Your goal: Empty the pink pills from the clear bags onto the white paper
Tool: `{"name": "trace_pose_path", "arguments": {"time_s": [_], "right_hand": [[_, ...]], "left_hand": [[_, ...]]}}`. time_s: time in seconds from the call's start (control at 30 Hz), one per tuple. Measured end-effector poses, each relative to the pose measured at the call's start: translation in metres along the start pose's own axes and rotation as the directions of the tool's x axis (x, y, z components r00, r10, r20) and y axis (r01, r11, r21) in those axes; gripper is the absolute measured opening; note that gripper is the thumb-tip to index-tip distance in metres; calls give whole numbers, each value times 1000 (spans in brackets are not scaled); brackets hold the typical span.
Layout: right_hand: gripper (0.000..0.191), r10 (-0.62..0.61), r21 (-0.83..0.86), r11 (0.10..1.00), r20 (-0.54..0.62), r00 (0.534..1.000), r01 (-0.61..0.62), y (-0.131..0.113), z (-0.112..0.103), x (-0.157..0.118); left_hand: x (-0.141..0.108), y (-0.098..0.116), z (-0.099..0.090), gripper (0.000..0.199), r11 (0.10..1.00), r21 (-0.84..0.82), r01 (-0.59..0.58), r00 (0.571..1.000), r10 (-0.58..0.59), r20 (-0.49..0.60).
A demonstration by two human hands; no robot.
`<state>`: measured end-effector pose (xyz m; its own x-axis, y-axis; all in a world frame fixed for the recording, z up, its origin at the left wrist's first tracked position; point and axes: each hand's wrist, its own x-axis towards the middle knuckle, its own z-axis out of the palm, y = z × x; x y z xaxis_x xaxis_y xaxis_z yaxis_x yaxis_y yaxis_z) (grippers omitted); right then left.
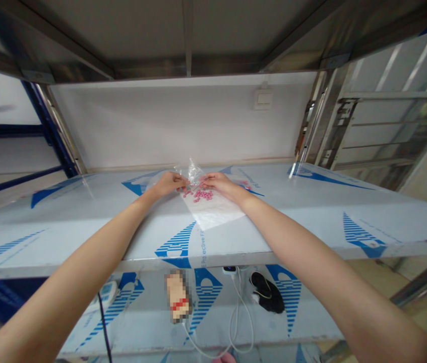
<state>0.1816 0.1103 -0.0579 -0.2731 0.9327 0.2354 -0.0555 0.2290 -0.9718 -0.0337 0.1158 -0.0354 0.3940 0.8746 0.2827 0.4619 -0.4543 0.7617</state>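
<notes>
My left hand and my right hand are close together on the film-covered shelf, with a crumpled clear plastic bag between them. Fingers of both hands pinch the bag from either side. Just below the fingertips, a cluster of small pink beads lies on or inside a whitish translucent sheet; I cannot tell which. A few more pink pieces show just beyond my right wrist, partly hidden by it.
A steel shelf hangs low overhead. The working shelf has a front edge; on a lower shelf lie a blurred-out phone, a white cable, a black object and a white device. A wall stands behind.
</notes>
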Motion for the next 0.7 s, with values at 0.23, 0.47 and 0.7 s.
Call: {"name": "trace_pose_path", "arguments": {"time_s": [0.23,0.47,0.7], "right_hand": [[18,11,-14,1000,24,1000,-11,1,-1,0],[20,37,4,999,16,999,-37,0,1,0],[21,43,-1,999,15,999,-43,0,4,-1]], "left_hand": [[0,2,0,13,1000,-15,9,1000,-9,-12],[1,-1,1,13,1000,19,-16,1000,16,5],[-1,-5,6,17,999,14,-50,999,50,20]]}}
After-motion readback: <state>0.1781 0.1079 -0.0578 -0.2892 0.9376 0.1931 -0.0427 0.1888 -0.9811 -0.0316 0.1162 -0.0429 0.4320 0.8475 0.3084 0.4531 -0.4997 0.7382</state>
